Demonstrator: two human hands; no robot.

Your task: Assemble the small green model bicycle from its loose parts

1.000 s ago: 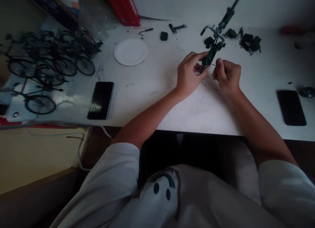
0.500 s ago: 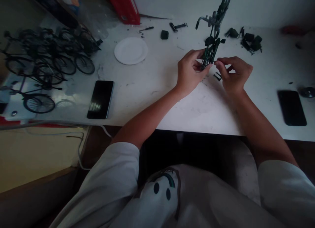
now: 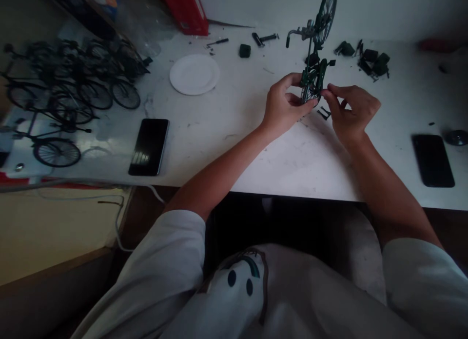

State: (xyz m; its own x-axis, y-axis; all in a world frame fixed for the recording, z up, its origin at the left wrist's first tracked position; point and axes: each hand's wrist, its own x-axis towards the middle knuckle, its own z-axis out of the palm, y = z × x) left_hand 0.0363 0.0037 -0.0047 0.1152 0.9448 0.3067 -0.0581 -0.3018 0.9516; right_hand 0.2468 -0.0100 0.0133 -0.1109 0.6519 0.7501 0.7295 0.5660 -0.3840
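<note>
A dark green model bicycle (image 3: 313, 70) is held up over the white table, its spoked front wheel pointing away from me and its handlebar to the left. My left hand (image 3: 285, 102) is closed around its rear end, with the thumb below and the fingers at the side. At the right of that rear end, my right hand (image 3: 351, 109) pinches with thumb and forefinger. Whatever is between those fingertips is too small to make out. A small dark forked part (image 3: 323, 113) lies on the table between my hands.
Several finished-looking model bicycles (image 3: 56, 152) crowd the left side. A white plate (image 3: 194, 74), a small screwdriver (image 3: 218, 43) and a green block (image 3: 244, 50) lie behind. Dark green parts (image 3: 373, 61) are heaped at back right. Phones lie left (image 3: 149, 147) and right (image 3: 433, 160).
The model bicycle has turned in my left hand, so its front wheel now shows more of its spoked side. My right hand has shifted slightly right.
</note>
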